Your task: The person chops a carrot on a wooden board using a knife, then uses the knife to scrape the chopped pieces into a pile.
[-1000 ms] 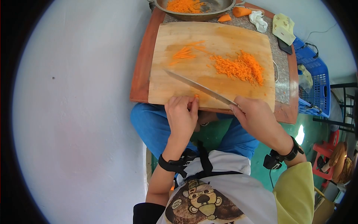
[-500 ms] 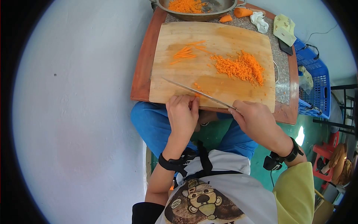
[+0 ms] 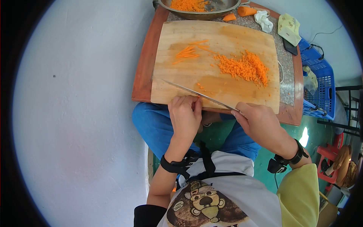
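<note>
My right hand [image 3: 257,119] is closed round the handle of a kitchen knife [image 3: 200,94], whose blade slants up and left over the near edge of the wooden cutting board [image 3: 177,79]. At that same edge, my left hand [image 3: 185,113] has its fingers bent and pressed together on a bit of carrot [image 3: 199,97], mostly hidden by fingers and blade. Farther up the board lie thin carrot strips [image 3: 187,53]. On its right side is a heap of finely diced carrot [image 3: 245,68].
Behind the board stands a metal pan [image 3: 200,15] holding chopped carrot. Carrot pieces [image 3: 246,11], a crumpled tissue [image 3: 263,21], a tissue pack [image 3: 289,29] and a phone [image 3: 290,47] lie at the back right. A blue plastic basket [image 3: 321,83] is right of the table.
Both hands and the knife stay almost in place, with only a very slight shift of the blade. The carrot strips and diced heap look the same.
</note>
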The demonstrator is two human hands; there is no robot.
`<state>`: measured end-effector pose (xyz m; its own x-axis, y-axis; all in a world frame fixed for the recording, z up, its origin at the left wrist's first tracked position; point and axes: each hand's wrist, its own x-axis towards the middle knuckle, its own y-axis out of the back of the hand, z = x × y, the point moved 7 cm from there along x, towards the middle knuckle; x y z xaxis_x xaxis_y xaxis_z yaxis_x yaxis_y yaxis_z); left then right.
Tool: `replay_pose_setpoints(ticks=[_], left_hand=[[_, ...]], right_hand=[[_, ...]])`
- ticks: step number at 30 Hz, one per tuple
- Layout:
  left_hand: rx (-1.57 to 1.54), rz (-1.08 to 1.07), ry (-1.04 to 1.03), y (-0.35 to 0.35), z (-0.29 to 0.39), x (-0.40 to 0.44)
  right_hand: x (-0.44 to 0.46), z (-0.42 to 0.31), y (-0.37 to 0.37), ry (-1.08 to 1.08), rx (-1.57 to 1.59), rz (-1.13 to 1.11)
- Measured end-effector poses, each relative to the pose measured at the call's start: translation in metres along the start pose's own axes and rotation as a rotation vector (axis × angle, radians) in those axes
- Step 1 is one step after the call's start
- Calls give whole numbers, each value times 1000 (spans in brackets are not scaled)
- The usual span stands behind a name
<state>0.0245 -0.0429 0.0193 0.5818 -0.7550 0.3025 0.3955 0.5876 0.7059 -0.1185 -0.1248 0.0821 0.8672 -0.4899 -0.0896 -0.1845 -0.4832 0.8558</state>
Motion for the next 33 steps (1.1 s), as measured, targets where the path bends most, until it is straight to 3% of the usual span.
replay_pose_setpoints(ticks=[12, 17, 27, 30, 33], left_hand=[[74, 0, -86, 3, 5, -3], [-10, -6, 29, 1, -1, -3], [8, 4, -15, 1, 3, -2], [79, 32, -39, 6, 8, -2], [13, 19, 27, 1, 0, -5]], right_hand=[[0, 1, -10, 16, -26, 3], [3, 0, -11, 12, -69, -41], [7, -2, -13, 18, -117, -22], [9, 6, -10, -40, -8, -21], [7, 6, -9, -34, 3, 15]])
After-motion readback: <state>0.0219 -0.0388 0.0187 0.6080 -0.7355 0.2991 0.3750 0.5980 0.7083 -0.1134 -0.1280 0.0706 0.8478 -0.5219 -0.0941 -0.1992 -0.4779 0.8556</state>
